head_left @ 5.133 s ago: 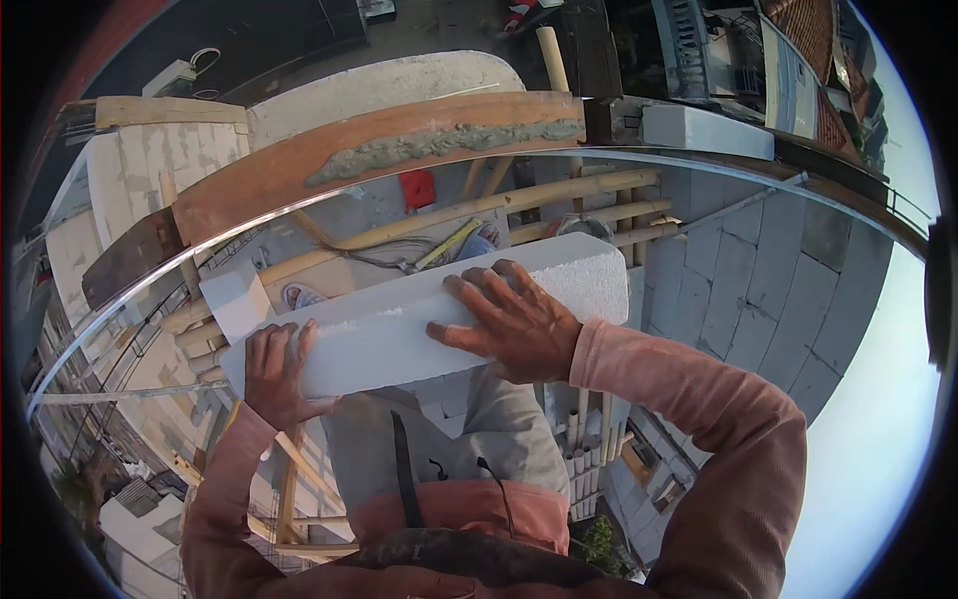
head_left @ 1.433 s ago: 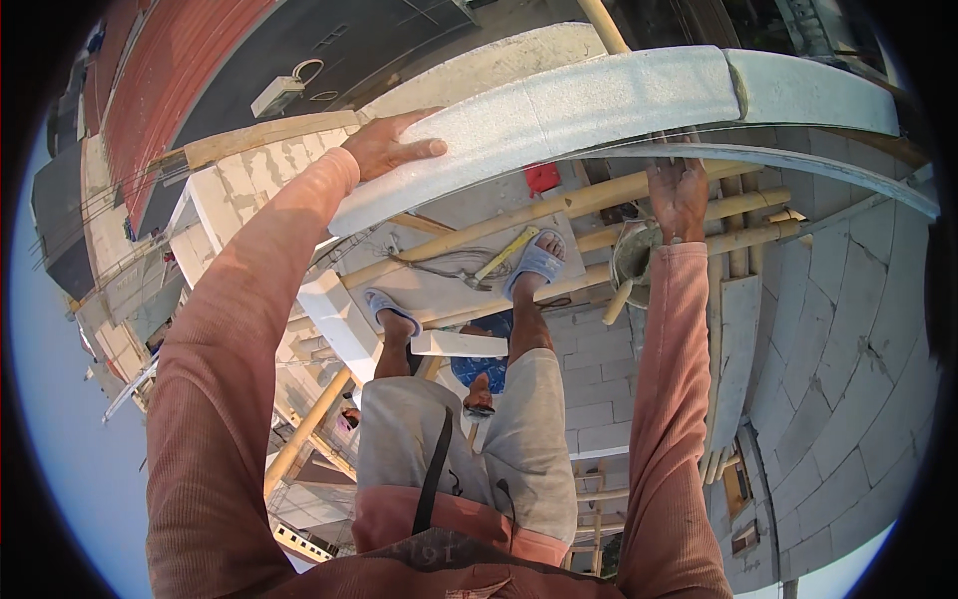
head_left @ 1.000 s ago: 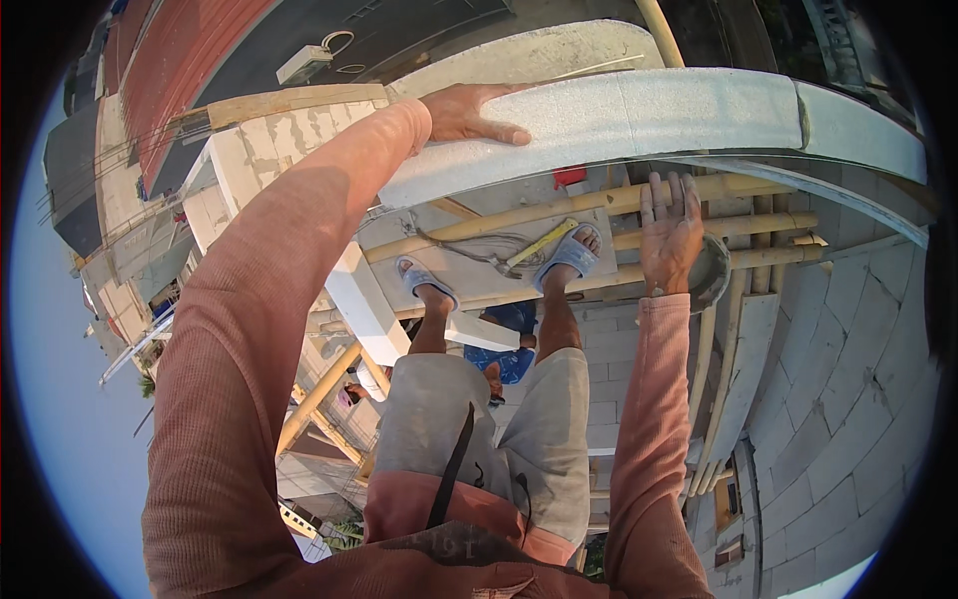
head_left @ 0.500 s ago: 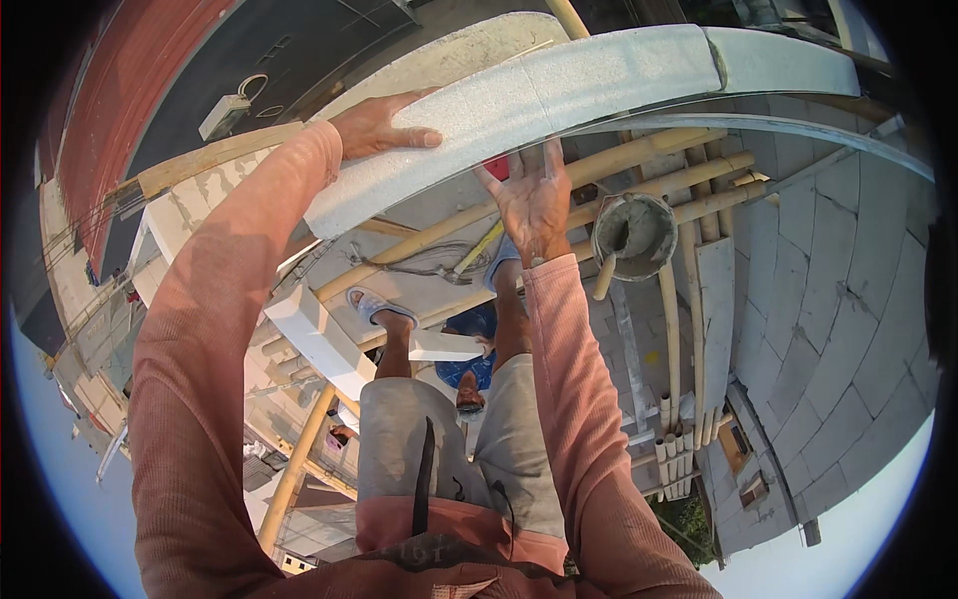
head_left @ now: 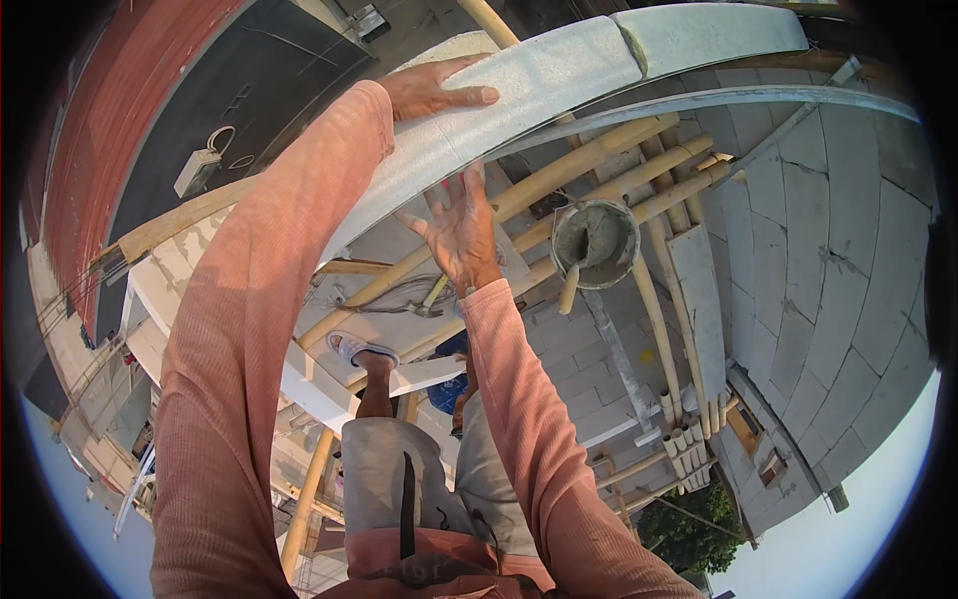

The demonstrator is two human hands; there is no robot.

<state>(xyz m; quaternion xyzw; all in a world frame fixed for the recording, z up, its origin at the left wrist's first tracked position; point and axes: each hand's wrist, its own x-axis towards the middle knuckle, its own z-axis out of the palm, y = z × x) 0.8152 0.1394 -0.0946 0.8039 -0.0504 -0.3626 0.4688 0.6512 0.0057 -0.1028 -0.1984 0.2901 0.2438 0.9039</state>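
A wall of grey blocks (head_left: 788, 250) takes up the right side, and a red roof (head_left: 105, 100) shows at the upper left. Across the top runs the long white block (head_left: 559, 75), its left end hidden behind the left sleeve (head_left: 249, 290). At its right end a dark joint divides it from the second white block (head_left: 709, 35). Just below their near edge, a narrow metal bar (head_left: 718, 98) bends across the view.

Lower down, bamboo poles (head_left: 599, 155) run slantwise along the edges of a flat board (head_left: 511, 250). Beyond the board's right edge, close against the poles, is a round bucket (head_left: 596, 240) of grey mortar, with a wooden handle (head_left: 569, 290) sticking out toward the person.

The left hand (head_left: 439, 90) lies palm down over the far edge of the long white block, thumb stretched well away from the fingers; the fingertips are partly hidden. The right hand (head_left: 459, 235) is beneath the block's near edge, palm up, fingers spread, grasping nothing. Its fingertips reach that edge; whether they touch, I cannot tell.

At the board's left end is a foot in a pale sandal (head_left: 351, 347). A hammer's yellow handle (head_left: 436, 290) shows beside the right wrist, next to loose wire (head_left: 384, 297).
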